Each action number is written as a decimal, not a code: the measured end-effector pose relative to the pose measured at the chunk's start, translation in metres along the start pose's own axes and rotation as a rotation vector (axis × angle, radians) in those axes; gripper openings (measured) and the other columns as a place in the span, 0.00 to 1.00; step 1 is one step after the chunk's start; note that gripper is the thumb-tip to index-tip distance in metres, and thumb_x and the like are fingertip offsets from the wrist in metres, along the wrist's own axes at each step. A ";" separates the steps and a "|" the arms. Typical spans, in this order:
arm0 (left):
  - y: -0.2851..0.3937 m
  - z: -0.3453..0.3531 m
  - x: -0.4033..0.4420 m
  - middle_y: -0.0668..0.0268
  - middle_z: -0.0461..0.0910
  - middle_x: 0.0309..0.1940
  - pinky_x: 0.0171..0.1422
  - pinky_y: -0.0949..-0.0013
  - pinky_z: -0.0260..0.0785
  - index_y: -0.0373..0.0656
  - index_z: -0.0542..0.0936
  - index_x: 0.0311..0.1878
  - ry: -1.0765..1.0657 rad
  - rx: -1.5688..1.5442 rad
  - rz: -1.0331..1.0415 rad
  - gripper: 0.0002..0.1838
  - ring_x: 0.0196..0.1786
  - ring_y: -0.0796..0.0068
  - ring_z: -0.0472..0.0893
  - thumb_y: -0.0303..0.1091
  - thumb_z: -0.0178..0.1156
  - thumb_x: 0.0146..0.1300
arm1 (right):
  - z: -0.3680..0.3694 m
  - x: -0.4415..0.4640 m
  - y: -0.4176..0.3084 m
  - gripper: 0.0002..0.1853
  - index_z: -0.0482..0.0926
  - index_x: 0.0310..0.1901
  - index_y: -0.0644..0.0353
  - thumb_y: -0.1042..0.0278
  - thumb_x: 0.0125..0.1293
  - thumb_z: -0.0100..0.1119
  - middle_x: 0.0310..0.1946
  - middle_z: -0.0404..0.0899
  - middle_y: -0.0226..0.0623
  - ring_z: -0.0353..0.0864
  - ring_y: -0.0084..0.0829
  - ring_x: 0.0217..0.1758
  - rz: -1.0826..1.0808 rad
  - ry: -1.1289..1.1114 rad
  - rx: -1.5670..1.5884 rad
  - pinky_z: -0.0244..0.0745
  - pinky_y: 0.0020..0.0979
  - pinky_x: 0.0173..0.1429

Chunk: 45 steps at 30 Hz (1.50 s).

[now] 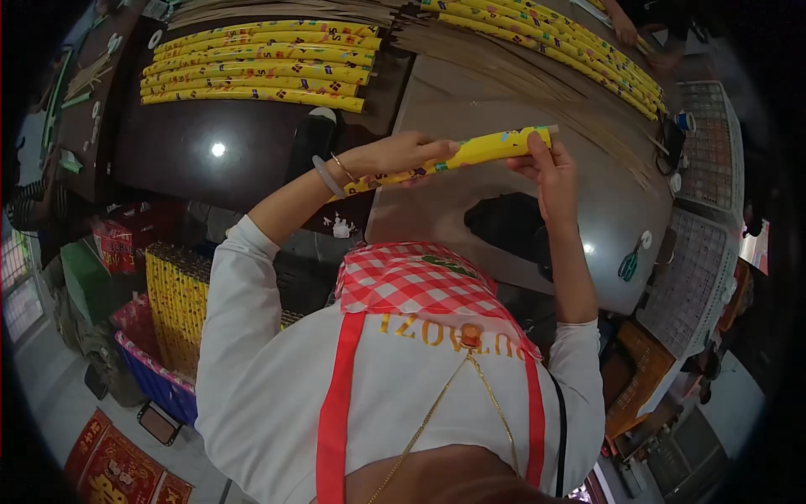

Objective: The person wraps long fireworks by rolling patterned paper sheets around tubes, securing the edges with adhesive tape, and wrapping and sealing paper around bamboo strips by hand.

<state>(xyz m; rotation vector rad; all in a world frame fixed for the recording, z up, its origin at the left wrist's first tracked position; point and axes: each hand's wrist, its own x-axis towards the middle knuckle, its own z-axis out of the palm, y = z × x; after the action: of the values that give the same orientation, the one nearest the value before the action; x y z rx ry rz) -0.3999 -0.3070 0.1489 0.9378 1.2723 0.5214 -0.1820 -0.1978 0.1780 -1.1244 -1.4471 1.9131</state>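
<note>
A yellow patterned roll [491,148] slants across my front over the table, its right end higher than its left. My left hand [407,157], with a grey bangle and a thin bracelet at the wrist, is wrapped over the roll's middle part. At the roll's right end, my right hand [546,168] grips it with the thumb on top and the fingers beneath. A thin pale edge sticks out beyond that end. Part of the roll's left half is hidden behind my left hand and wrist.
Yellow rolls [260,67] lie in a row at the back left, and more rolls [554,50] at the back right. Brown strips [504,71] lie between. A black cloth item [504,223] and green-handled scissors [628,265] are nearer. Another person's hand [623,27] shows at top right.
</note>
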 end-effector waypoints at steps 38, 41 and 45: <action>0.020 0.062 0.031 0.66 0.73 0.29 0.31 0.78 0.67 0.37 0.69 0.44 0.036 -0.411 0.195 0.23 0.26 0.79 0.74 0.51 0.40 0.69 | 0.003 -0.013 0.014 0.18 0.62 0.52 0.66 0.68 0.64 0.52 0.39 0.74 0.39 0.78 0.22 0.31 -0.174 -0.007 -0.074 0.78 0.22 0.31; 0.010 0.055 0.027 0.65 0.75 0.32 0.37 0.77 0.69 0.36 0.70 0.44 -0.190 -0.635 0.260 0.26 0.33 0.77 0.77 0.54 0.39 0.69 | -0.008 -0.009 0.002 0.17 0.63 0.50 0.66 0.68 0.63 0.53 0.38 0.74 0.39 0.77 0.21 0.29 -0.220 0.039 -0.100 0.76 0.21 0.29; -0.012 0.060 0.030 0.68 0.74 0.28 0.35 0.80 0.67 0.37 0.72 0.42 -0.256 -0.584 0.230 0.27 0.30 0.81 0.74 0.55 0.40 0.68 | -0.012 -0.007 -0.008 0.19 0.62 0.52 0.65 0.69 0.63 0.53 0.37 0.73 0.38 0.75 0.20 0.26 -0.295 0.101 -0.154 0.74 0.21 0.27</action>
<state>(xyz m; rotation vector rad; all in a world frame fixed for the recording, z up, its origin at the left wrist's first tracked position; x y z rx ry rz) -0.3364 -0.3078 0.1228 0.6287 0.7194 0.8663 -0.1691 -0.1938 0.1866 -0.9948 -1.6249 1.5439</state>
